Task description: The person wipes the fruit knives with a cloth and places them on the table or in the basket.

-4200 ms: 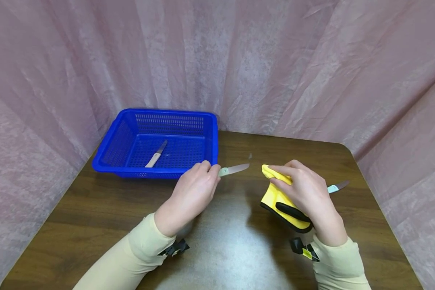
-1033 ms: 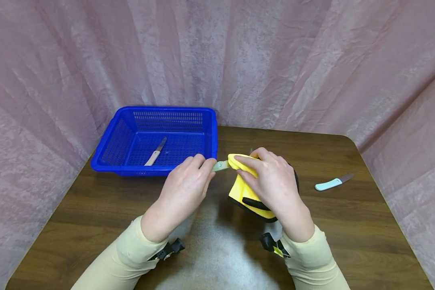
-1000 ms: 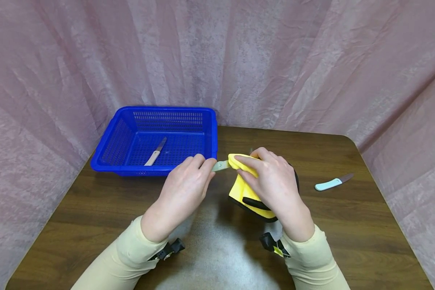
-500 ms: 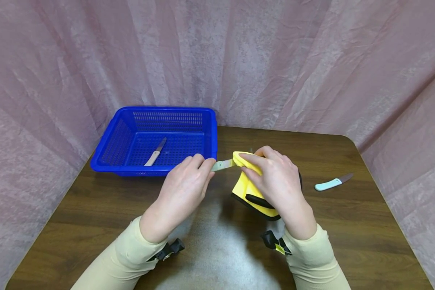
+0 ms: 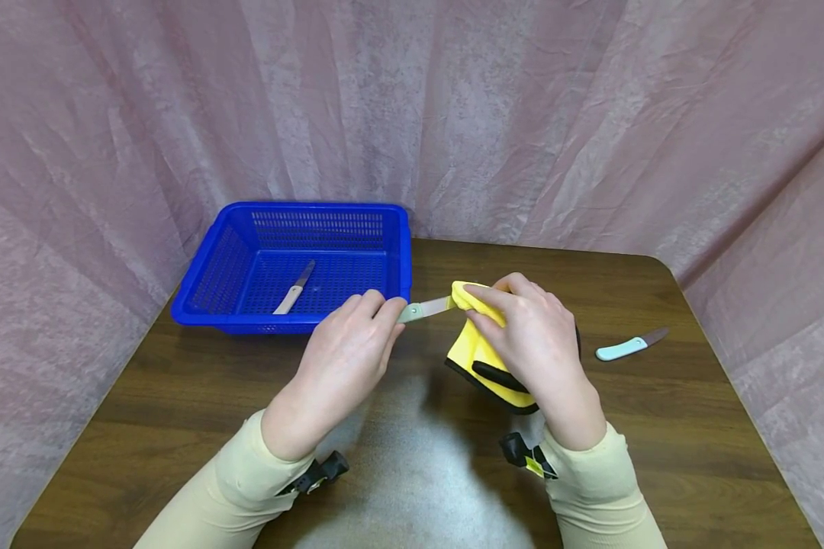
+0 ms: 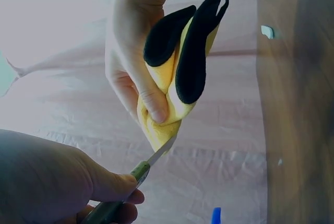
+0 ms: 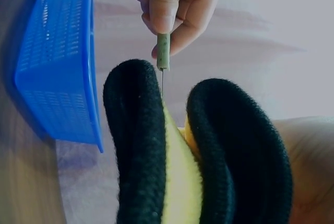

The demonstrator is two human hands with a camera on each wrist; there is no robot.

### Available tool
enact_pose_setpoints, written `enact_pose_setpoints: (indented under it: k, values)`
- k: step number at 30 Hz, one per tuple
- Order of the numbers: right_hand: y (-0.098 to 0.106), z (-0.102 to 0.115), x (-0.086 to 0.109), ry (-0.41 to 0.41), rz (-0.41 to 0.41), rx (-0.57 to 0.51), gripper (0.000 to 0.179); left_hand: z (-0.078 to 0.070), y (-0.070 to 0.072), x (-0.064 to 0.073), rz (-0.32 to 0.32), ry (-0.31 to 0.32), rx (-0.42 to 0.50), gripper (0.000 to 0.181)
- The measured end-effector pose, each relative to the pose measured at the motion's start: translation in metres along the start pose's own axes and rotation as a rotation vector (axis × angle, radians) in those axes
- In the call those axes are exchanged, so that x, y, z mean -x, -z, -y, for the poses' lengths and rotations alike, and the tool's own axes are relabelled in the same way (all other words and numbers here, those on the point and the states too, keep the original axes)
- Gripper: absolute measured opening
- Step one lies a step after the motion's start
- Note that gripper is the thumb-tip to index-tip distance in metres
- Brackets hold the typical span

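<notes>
My left hand (image 5: 346,358) grips the pale green handle of a small knife (image 5: 434,307), its blade pointing right. A yellow cloth (image 5: 484,351) with black edging is pinched in my right hand (image 5: 539,343), folded over the tip end of that blade. The lower part of the blade shows bare between handle and cloth. In the left wrist view the thumb of the right hand presses the cloth (image 6: 172,106) against the blade (image 6: 162,151). The right wrist view shows the green handle (image 7: 163,51) in the left fingers, with the cloth's black edges close in front.
A blue plastic basket (image 5: 291,320) stands at the back left, holding a knife with a cream handle (image 5: 290,299). Another knife, with a light blue handle (image 5: 621,349), lies on the wooden table (image 5: 687,427) at the right. A pink curtain (image 5: 453,114) hangs behind the table.
Since the knife and cloth were apart, the right hand has brought the cloth onto the blade. Over the last second it slides right toward the tip, baring more blade; the left hand barely shifts.
</notes>
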State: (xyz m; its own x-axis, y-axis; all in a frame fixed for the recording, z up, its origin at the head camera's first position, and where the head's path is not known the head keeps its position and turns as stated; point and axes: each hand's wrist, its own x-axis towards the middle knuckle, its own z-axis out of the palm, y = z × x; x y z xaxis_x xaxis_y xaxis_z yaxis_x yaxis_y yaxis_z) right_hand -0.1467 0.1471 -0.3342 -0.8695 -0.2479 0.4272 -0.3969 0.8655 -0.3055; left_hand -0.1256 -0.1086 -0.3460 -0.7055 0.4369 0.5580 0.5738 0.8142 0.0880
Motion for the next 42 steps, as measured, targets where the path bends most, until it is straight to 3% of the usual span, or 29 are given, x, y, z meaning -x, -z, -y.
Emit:
enact_pose_setpoints:
  k: [30,42]
  values:
    - [0.013,-0.010,0.001,-0.095,-0.024,-0.022,0.037,-0.001,0.002,0.001,-0.025,-0.009,0.025,0.023]
    - [0.006,0.010,0.005,0.086,-0.082,-0.021,0.044,-0.002,0.003,0.000,-0.001,-0.010,0.017,0.025]
